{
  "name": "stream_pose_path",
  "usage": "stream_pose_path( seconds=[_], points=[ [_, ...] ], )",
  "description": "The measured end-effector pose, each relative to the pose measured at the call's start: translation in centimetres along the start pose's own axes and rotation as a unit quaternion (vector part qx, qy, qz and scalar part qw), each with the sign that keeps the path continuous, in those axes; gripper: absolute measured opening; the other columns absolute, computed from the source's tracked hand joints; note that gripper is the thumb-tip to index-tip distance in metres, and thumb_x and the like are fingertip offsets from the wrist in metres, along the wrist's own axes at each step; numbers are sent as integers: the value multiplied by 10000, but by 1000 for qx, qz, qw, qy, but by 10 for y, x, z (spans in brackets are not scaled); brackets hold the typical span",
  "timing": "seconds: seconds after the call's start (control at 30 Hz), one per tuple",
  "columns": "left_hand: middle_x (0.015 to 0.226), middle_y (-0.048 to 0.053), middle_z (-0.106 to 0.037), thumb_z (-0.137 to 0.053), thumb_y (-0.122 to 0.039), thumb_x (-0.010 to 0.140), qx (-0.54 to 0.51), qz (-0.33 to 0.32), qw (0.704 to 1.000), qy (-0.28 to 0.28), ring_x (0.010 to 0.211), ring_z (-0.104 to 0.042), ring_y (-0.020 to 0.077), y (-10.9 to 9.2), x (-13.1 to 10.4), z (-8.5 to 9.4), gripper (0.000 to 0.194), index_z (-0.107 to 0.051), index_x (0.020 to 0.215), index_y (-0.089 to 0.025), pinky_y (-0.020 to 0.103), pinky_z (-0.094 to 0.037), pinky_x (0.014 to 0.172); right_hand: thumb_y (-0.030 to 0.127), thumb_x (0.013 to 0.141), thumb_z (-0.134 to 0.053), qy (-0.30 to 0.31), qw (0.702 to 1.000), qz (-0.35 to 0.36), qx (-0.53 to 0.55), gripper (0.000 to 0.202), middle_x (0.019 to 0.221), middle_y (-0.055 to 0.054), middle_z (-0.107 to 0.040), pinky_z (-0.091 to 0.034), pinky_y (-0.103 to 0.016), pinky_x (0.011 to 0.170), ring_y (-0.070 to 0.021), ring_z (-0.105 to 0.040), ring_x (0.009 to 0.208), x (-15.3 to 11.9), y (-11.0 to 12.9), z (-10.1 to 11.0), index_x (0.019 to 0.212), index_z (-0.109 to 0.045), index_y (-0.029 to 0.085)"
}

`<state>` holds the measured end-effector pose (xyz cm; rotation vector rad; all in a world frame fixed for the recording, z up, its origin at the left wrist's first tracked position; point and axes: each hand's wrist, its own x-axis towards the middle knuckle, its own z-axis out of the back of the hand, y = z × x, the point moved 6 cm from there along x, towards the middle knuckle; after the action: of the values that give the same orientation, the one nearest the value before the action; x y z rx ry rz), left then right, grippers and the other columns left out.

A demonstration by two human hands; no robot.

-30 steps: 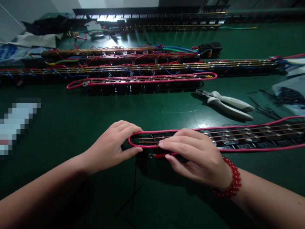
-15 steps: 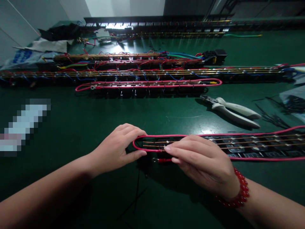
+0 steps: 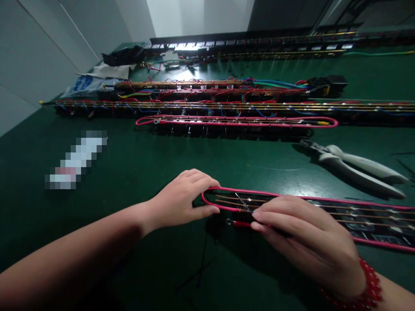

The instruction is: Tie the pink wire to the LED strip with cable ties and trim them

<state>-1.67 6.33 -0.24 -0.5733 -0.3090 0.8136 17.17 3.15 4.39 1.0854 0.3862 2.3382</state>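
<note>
A long black assembly (image 3: 358,218) with copper rods lies at the right front, with a red cable (image 3: 240,190) looped around its left end. My left hand (image 3: 186,196) curls round that loop, thumb at the near side and fingers at the far side. My right hand (image 3: 301,235) is pinched at the cable's near side, beside a thin dark strip (image 3: 243,201) that sticks up leftward over the rods. A red-sleeved ring terminal (image 3: 229,222) points left below the right fingertips. What lies inside the right hand's grip is hidden.
White-handled pliers (image 3: 359,166) lie behind the assembly at the right. Farther back are several wired strips, the nearest circled by a red cable (image 3: 236,117). A blurred pale item (image 3: 79,160) is at the left. Thin black ties (image 3: 202,263) lie near the front.
The view has shifted, so most things appear farther right. The thin dark strip now shows at my right fingertips, which have moved slightly away from the rods. My left hand still holds the loop.
</note>
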Motion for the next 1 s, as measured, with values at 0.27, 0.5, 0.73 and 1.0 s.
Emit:
stream_pose_path(
  seconds=[0.27,0.5,0.73,1.0],
  points=[
    [1164,75,-647,-587,-443,925,0,3,1000,3,1090,-554,234,1,-1,-1,358,-563,1183,-195,420,-428,971,148,866,-677,6,1000,0,19,155,809,-9,-746,-585,-274,628,-138,-701,687,-2,-3,-2,1001,-644,214],
    [1174,73,-648,-585,-427,933,-3,16,1000,3,1106,-552,232,0,-2,0,348,-564,1190,-195,421,-417,993,151,910,-610,5,1000,-15,9,125,849,-22,-752,-566,-253,643,-129,-703,725,-6,-6,-1,1026,-604,199],
    [1228,54,-634,-574,-406,946,-3,-4,1000,1,1127,-545,219,1,-2,-1,406,-520,1303,-221,405,-402,986,174,943,-561,22,996,74,-40,32,892,-49,-756,-571,-285,699,-135,-707,770,-6,10,-1,970,-576,167],
    [1235,35,-628,-585,-415,940,-1,-3,1000,1,1137,-536,205,2,-3,-1,405,-525,1288,-218,382,-390,993,182,955,-554,38,993,86,-66,92,850,-39,-753,-549,-285,668,-127,-686,746,-5,19,-1,881,-605,161]
  ],
)
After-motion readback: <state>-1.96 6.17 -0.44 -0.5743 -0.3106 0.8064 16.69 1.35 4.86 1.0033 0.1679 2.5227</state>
